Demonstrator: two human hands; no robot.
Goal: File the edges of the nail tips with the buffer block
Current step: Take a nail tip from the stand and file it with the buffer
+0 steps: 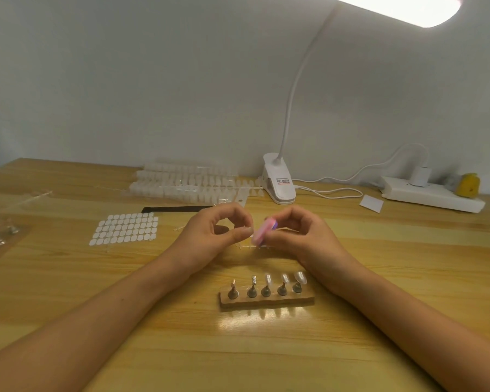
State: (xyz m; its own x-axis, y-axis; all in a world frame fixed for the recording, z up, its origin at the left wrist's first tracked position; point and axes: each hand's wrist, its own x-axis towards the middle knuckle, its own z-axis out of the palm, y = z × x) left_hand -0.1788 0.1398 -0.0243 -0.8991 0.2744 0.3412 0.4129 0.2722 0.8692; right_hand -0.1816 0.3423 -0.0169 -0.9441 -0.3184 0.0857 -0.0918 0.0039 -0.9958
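Note:
My right hand point(297, 236) grips a pink buffer block point(262, 232) above the middle of the wooden table. My left hand point(218, 236) pinches a small clear nail tip point(251, 235) between thumb and forefinger, its edge against the block. The tip is mostly hidden by my fingers. In front of my hands stands a wooden holder point(266, 299) with several metal stands; three on the right carry clear nail tips point(300, 276). A thin clear plastic strip point(245, 247) lies on the table under my hands.
A sheet of white adhesive tabs point(125, 229) lies at the left, a black file point(178, 209) behind it. Rows of nail tips point(187, 182) lie at the back. A clip lamp point(279, 179), its cable and a power strip point(430, 195) stand at the back right. Plastic bags point(0, 230) at far left.

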